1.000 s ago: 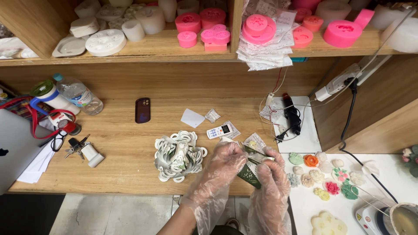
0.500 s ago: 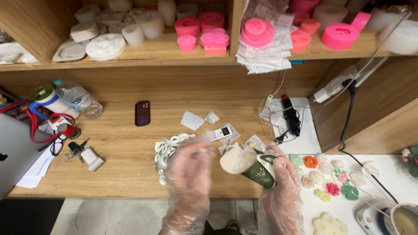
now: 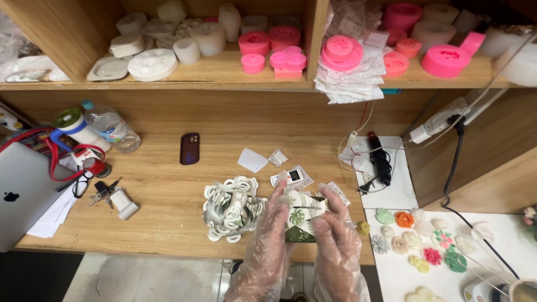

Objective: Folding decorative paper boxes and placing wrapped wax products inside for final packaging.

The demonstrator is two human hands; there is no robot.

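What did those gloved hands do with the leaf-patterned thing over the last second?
The left hand came back onto the green-and-white leaf-printed paper box, which half a second ago only the right hand held; now both press its sides. The stack of flat leaf-printed paper blanks and dark phone stayed put.

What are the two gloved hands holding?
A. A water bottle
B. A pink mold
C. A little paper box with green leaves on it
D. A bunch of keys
C: the left hand and right hand both grip the little leaf-print paper box, while the water bottle, keys and pink molds lie untouched elsewhere.
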